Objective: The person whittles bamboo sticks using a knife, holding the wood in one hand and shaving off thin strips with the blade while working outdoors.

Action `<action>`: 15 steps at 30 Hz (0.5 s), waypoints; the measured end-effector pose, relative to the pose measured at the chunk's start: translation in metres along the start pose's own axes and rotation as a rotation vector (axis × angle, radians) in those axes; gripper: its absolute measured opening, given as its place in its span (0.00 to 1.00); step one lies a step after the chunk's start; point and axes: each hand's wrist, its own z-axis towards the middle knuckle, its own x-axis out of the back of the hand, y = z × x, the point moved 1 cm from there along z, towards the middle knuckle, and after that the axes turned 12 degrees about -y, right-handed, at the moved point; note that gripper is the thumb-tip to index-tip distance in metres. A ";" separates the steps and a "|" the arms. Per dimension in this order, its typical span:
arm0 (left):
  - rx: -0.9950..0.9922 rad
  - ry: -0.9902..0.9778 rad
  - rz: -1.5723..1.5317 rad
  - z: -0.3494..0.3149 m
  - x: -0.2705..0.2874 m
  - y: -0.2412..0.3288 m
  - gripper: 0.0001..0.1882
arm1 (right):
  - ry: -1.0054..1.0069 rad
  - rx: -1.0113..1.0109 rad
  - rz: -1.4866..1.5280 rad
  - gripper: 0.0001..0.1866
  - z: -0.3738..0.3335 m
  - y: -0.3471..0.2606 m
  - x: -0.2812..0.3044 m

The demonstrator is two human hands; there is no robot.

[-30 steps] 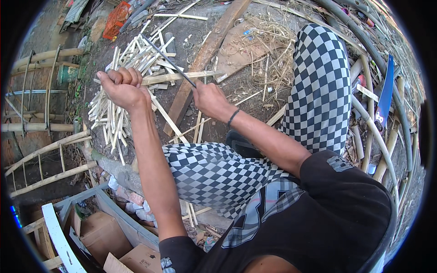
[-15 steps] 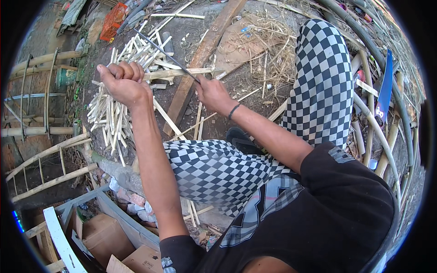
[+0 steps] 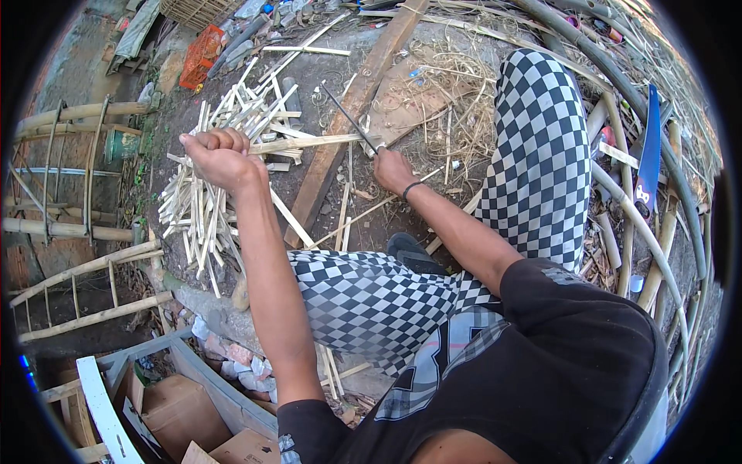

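My left hand [image 3: 224, 158] is closed round one end of a pale split bamboo strip [image 3: 309, 143], which points right across a brown wooden beam [image 3: 313, 193]. In my right hand [image 3: 393, 170] is a long, dark-bladed knife [image 3: 348, 114], its handle mostly hidden by my fingers. The blade slants up and left from my fist and crosses close to the strip's far end; whether they touch I cannot tell. Under and beyond my left hand lies a heap of cut bamboo sticks [image 3: 202, 209].
Tangled shavings [image 3: 471, 85] lie beside a flat brown board [image 3: 398, 93]. A blue saw blade [image 3: 651, 147] and bamboo poles [image 3: 618, 185] are on the right. An orange crate [image 3: 202, 56] stands far left. Cardboard boxes [image 3: 182, 414] sit in a grey frame at lower left.
My right hand has moved right and slightly down with the knife, and the blade now lies nearer the strip's far end. My left hand still grips the strip.
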 end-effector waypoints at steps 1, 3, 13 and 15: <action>0.005 -0.002 -0.001 0.001 -0.006 -0.003 0.26 | 0.012 -0.009 -0.029 0.13 0.002 0.002 -0.001; -0.008 0.015 0.027 0.007 -0.015 -0.007 0.25 | 0.021 -0.025 -0.058 0.13 0.005 -0.004 -0.002; 0.021 0.082 0.082 0.014 -0.010 -0.003 0.24 | -0.045 -0.060 -0.142 0.15 -0.006 0.032 -0.012; 0.062 0.100 0.038 0.012 -0.006 -0.006 0.24 | -0.059 -0.136 -0.183 0.16 0.000 0.055 -0.012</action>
